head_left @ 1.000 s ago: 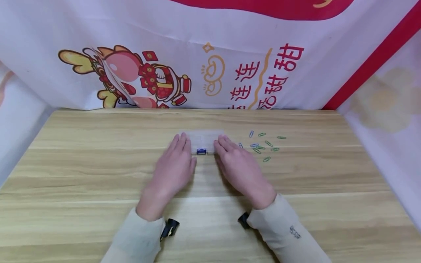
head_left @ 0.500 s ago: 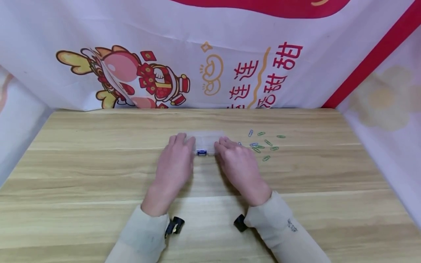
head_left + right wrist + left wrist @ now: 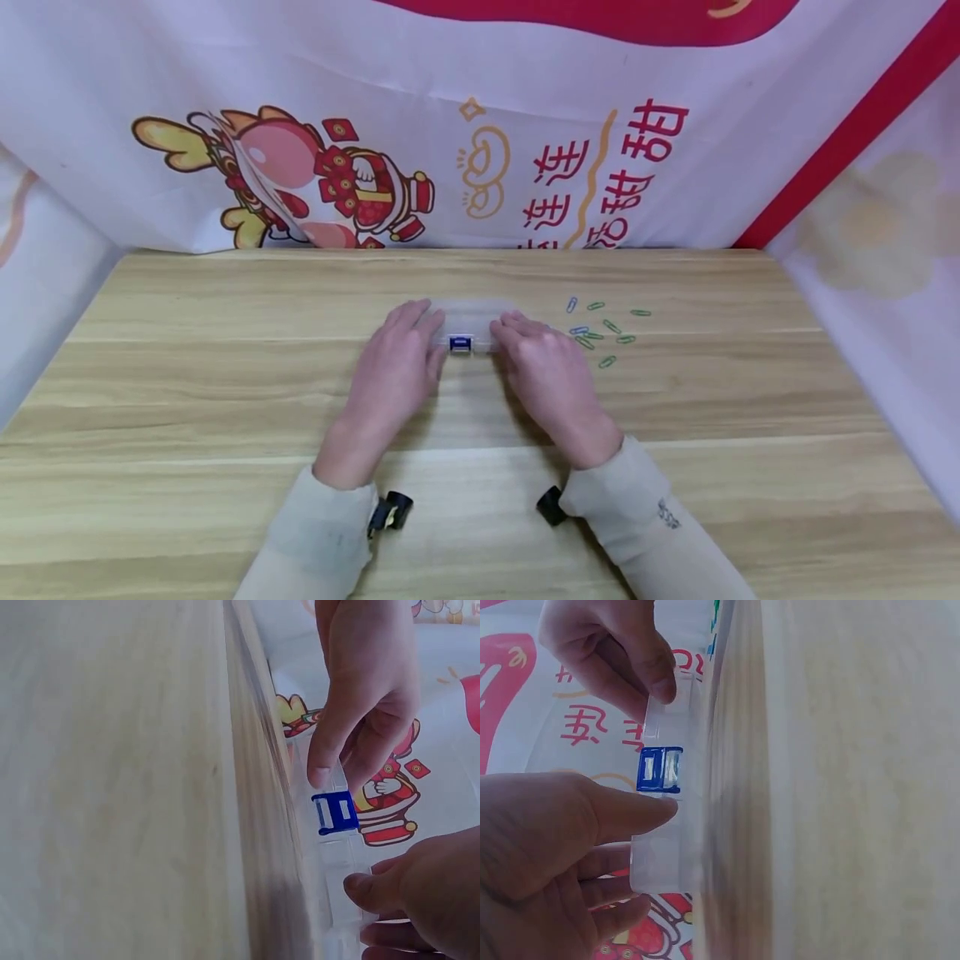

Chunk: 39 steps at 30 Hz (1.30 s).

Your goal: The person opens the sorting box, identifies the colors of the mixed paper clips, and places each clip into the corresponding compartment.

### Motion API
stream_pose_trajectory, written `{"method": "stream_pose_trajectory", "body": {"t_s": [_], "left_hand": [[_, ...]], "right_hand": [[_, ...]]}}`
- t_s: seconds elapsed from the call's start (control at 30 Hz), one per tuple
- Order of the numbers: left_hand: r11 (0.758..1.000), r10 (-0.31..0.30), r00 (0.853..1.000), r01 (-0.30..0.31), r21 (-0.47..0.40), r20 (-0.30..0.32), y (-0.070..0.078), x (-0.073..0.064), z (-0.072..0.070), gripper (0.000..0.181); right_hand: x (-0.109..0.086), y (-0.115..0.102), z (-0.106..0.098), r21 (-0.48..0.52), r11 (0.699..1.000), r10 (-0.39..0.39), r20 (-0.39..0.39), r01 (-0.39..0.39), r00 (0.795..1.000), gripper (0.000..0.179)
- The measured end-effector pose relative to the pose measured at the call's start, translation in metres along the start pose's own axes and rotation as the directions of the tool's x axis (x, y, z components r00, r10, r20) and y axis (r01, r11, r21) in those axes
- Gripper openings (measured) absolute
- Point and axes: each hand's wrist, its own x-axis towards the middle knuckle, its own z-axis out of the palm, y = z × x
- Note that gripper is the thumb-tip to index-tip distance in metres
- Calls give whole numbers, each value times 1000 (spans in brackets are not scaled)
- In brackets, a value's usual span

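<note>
A clear plastic box (image 3: 472, 315) with a blue latch (image 3: 461, 343) on its front side lies on the wooden table. My left hand (image 3: 393, 362) holds its left end. In the left wrist view the left thumb (image 3: 649, 814) presses the front beside the latch, and the other fingers reach around the end. My right hand (image 3: 551, 375) grips the right part, its thumb (image 3: 367, 891) on the front and its fingers over the top. Whether anything is inside the box cannot be made out.
Several green paper clips (image 3: 612, 326) and a few blue paper clips (image 3: 572, 305) lie scattered to the right of the box. A white printed cloth (image 3: 480, 67) hangs behind the table's back edge.
My left fingers lay straight over the lid, then bent, and now spread at the left end. The right fingers have curled slightly more. The box has hardly shifted.
</note>
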Motion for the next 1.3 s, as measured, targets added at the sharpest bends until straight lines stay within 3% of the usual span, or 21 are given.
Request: {"method": "stream_pose_trajectory", "body": {"t_s": [0.37, 0.97, 1.3], "left_hand": [[1000, 6, 1000, -6, -3, 21, 4, -2, -2, 49], [998, 21, 999, -23, 57, 26, 6, 1, -3, 51], [995, 39, 998, -44, 88, 51, 6, 2, -5, 52]], "right_hand": [[1, -1, -5, 43, 997, 65, 72, -68, 995, 30], [5, -2, -11, 74, 989, 116, 113, -125, 987, 28], [6, -5, -14, 108, 982, 139, 150, -156, 979, 47]]}}
